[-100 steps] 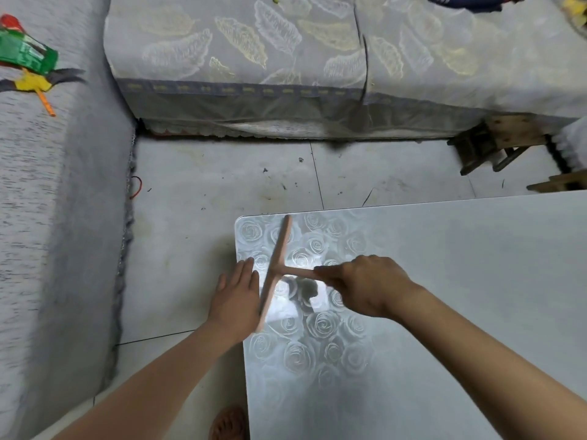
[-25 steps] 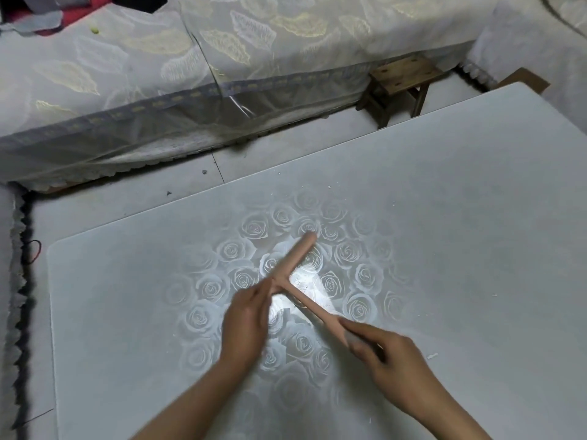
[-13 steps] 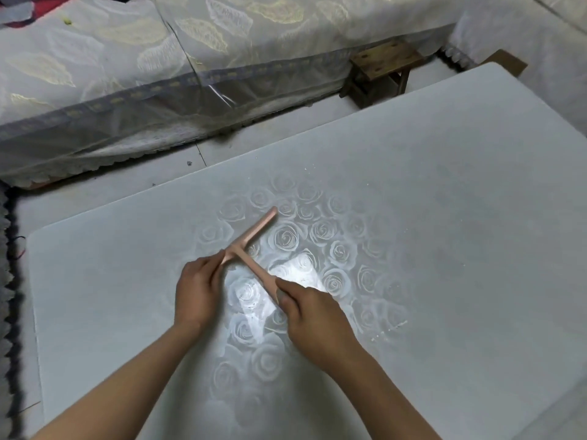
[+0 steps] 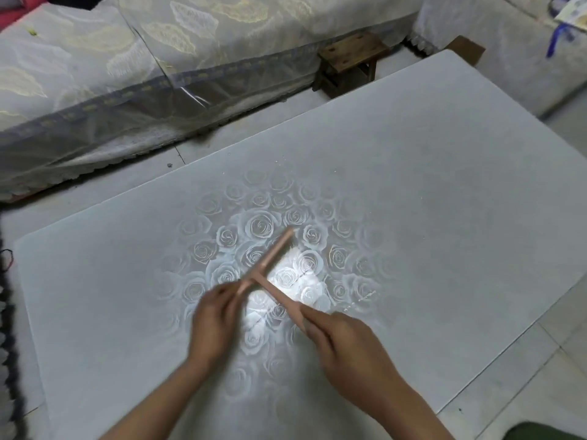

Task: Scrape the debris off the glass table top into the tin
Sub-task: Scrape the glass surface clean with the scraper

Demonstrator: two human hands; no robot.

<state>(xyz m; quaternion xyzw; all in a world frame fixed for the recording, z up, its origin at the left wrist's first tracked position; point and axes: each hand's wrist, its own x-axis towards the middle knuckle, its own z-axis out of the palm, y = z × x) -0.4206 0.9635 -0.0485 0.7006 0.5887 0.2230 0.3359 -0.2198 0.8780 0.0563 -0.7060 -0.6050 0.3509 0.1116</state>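
At the middle of the glass table top (image 4: pixel 444 192), my right hand (image 4: pixel 346 347) is clenched around the handle of a pink T-shaped scraper (image 4: pixel 270 268), while my left hand (image 4: pixel 212 325) pinches the near end of its crossbar. Its blade lies tilted on the frosted rose pattern, beside a bright glare. Thin dotted lines of pale debris (image 4: pixel 359 301) sit just right of the handle. I can read no writing anywhere. Bare glass spreads toward every edge; a wooden stool (image 4: pixel 349 58) stands beyond the far edge.
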